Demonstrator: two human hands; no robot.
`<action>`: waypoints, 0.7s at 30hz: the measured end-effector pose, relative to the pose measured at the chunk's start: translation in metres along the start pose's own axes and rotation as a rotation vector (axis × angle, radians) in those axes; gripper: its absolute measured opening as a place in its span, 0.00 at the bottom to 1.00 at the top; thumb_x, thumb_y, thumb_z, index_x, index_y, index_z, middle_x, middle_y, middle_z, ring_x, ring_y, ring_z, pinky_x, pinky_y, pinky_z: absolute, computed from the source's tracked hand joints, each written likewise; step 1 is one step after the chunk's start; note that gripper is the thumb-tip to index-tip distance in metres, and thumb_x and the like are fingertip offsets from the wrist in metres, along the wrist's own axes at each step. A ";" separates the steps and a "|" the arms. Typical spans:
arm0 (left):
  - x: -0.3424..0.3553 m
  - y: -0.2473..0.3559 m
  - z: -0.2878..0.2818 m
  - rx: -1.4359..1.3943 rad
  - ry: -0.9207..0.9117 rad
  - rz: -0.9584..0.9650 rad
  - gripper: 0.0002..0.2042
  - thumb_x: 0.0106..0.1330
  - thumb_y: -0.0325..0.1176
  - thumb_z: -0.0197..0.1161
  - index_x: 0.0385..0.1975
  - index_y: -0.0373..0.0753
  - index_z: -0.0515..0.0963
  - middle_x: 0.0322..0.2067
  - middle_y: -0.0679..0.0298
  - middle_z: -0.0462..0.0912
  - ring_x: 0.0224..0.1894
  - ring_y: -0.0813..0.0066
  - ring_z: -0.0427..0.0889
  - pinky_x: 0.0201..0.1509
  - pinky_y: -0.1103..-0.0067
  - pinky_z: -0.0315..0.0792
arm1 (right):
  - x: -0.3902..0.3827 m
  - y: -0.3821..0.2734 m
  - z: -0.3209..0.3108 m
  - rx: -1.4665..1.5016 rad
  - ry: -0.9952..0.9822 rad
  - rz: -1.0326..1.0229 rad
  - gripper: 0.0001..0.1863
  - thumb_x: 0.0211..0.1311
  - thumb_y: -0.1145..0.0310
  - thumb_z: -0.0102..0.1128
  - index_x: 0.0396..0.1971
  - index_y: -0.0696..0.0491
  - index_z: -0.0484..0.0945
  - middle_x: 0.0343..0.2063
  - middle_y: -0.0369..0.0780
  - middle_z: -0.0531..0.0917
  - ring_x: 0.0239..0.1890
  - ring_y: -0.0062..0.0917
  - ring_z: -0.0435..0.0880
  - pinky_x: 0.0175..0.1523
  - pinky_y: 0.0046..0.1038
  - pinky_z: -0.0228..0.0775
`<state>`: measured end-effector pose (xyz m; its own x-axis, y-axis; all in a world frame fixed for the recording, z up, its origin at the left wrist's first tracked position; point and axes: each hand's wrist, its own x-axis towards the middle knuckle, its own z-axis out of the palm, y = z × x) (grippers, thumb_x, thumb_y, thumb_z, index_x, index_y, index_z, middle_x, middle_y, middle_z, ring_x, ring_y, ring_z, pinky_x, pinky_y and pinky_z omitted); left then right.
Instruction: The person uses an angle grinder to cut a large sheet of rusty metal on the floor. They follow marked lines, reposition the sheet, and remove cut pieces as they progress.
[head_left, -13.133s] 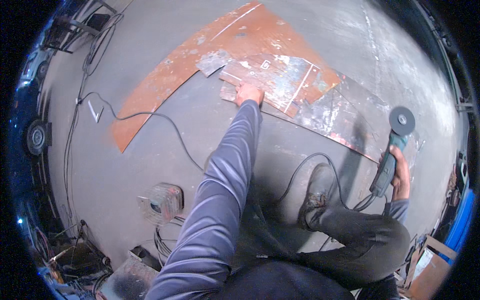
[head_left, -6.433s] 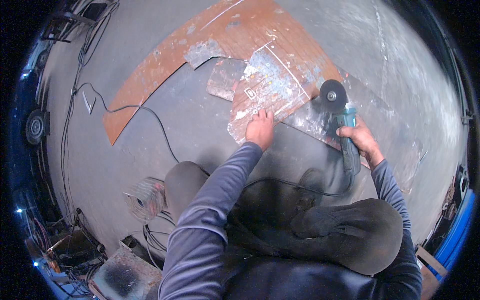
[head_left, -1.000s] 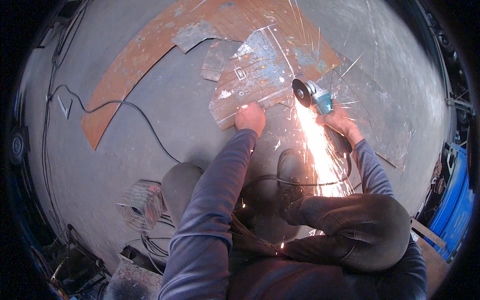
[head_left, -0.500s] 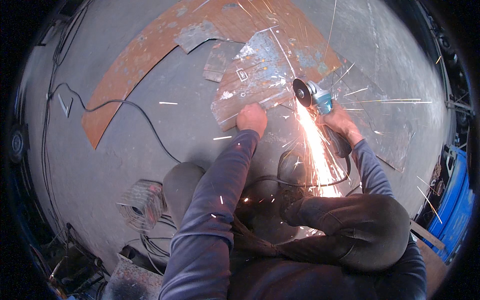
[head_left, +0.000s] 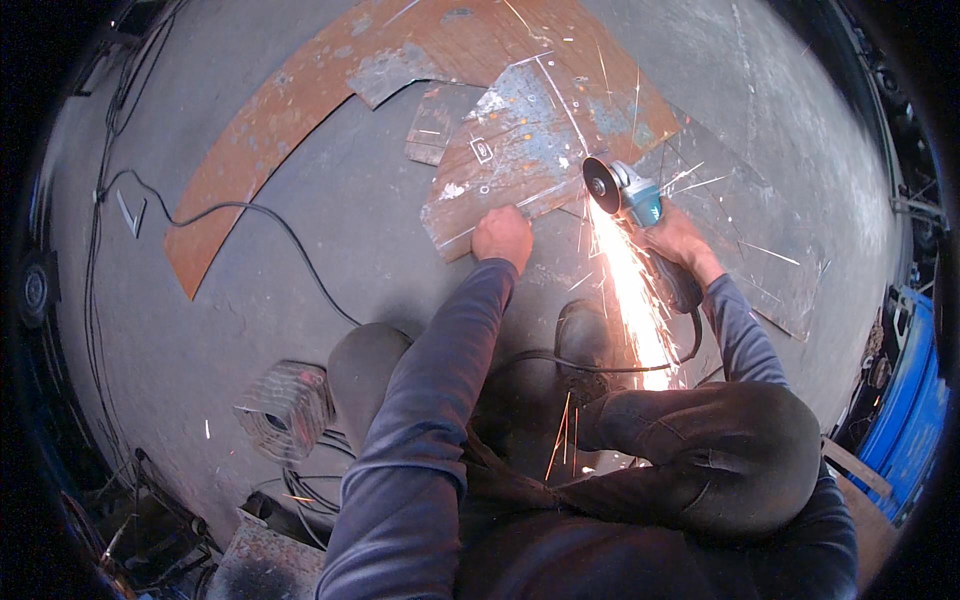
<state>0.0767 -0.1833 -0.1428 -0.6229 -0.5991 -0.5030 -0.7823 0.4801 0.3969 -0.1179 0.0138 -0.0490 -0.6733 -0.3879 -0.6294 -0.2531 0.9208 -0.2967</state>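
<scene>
The metal plate (head_left: 520, 150) lies flat on the floor (head_left: 330, 230), straight ahead of the person and a little up from both hands. It is grey and blue with rusty spots, and its long side runs from low on the left to high on the right. Its near edge points back at the knees.

The left hand (head_left: 503, 236) sits right on that near edge, at the low corner. It is curled down, knuckles up, pressing the plate; I cannot tell if the fingers hook under the edge.

The right hand (head_left: 675, 240) is wrapped tight around the grinder (head_left: 628, 195). The grinder's disc stands on its edge and touches the plate's right side, just beside the left hand. Bright sparks (head_left: 630, 290) fly back toward the right leg and the shoe (head_left: 583, 335).

So the left hand is on the plate itself, and the right hand reaches it only through the grinder. The cut line runs up and away from the body.

A long rusty strip (head_left: 270, 140) curves off to the left, well apart from the hands. A black cord (head_left: 260, 215) snakes over the floor near it. A wire fan guard (head_left: 283, 410) lies by the left knee
</scene>
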 end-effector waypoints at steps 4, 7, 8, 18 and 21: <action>0.001 -0.003 0.004 -0.038 0.023 0.032 0.17 0.68 0.45 0.66 0.42 0.36 0.87 0.43 0.47 0.89 0.48 0.48 0.88 0.54 0.60 0.80 | 0.002 0.003 0.000 0.035 -0.051 0.036 0.48 0.39 0.57 0.76 0.65 0.58 0.71 0.54 0.53 0.85 0.56 0.45 0.85 0.60 0.39 0.76; 0.000 -0.003 0.004 -0.047 0.029 0.024 0.17 0.68 0.45 0.67 0.41 0.36 0.87 0.43 0.47 0.89 0.48 0.48 0.88 0.54 0.60 0.80 | 0.004 0.010 0.002 0.005 -0.019 -0.006 0.49 0.39 0.56 0.77 0.66 0.58 0.70 0.54 0.54 0.84 0.56 0.46 0.85 0.61 0.39 0.75; 0.001 -0.004 0.005 -0.053 0.025 0.013 0.17 0.68 0.45 0.67 0.41 0.36 0.87 0.43 0.47 0.89 0.48 0.48 0.88 0.54 0.60 0.80 | 0.002 0.005 0.001 -0.019 -0.025 0.011 0.49 0.39 0.56 0.77 0.66 0.58 0.70 0.54 0.54 0.84 0.57 0.46 0.85 0.61 0.39 0.75; 0.004 0.008 0.008 -0.070 0.001 0.052 0.16 0.68 0.45 0.67 0.41 0.36 0.87 0.43 0.47 0.89 0.48 0.46 0.88 0.54 0.59 0.80 | 0.006 0.024 -0.002 0.012 0.018 -0.006 0.49 0.40 0.55 0.78 0.65 0.58 0.71 0.56 0.55 0.83 0.58 0.48 0.84 0.64 0.39 0.73; -0.003 -0.026 0.000 -0.018 0.035 -0.031 0.16 0.68 0.45 0.67 0.40 0.36 0.87 0.43 0.47 0.89 0.48 0.46 0.88 0.54 0.59 0.80 | 0.014 -0.005 0.026 0.092 -0.070 -0.058 0.48 0.41 0.55 0.77 0.66 0.59 0.70 0.58 0.54 0.82 0.60 0.47 0.82 0.65 0.40 0.72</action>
<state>0.0987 -0.1939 -0.1514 -0.5983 -0.6352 -0.4885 -0.8007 0.4500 0.3955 -0.1078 0.0023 -0.0752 -0.6083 -0.4450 -0.6573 -0.2228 0.8905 -0.3967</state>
